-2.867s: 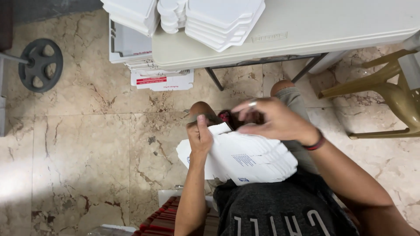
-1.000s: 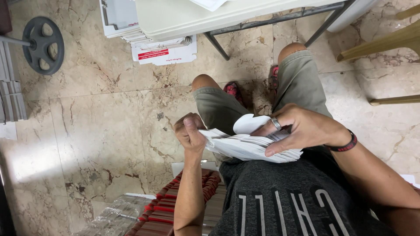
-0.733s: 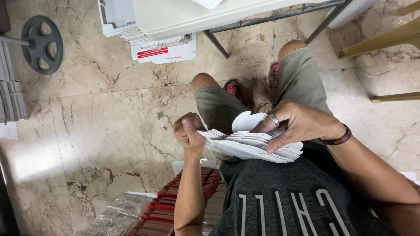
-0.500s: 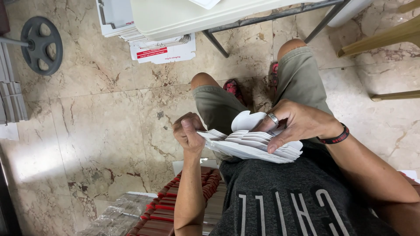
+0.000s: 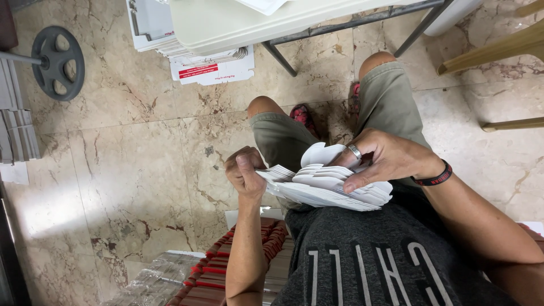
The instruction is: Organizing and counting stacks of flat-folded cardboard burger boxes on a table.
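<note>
A thick stack of flat white cardboard pieces [image 5: 326, 184] rests across my lap, fanned at its far end. My left hand [image 5: 245, 171] grips the stack's left edge with the thumb up. My right hand [image 5: 384, 158], with a ring and a dark wristband, lies on top of the stack, fingers pressing and lifting the top curved flaps. I sit with both knees in olive shorts below the stack.
A pale folding table [image 5: 249, 22] stands ahead with flat white boxes [image 5: 209, 65] on the floor under it. A weight plate [image 5: 58, 62] lies at far left, a wooden chair [image 5: 504, 51] at right. Red-edged stacks [image 5: 226, 266] and wrapped bundles [image 5: 153, 283] sit at my left side.
The view tilted down toward my lap. The white stack went from upright and face-on to lying flat, and my right hand now works through its top pieces.
</note>
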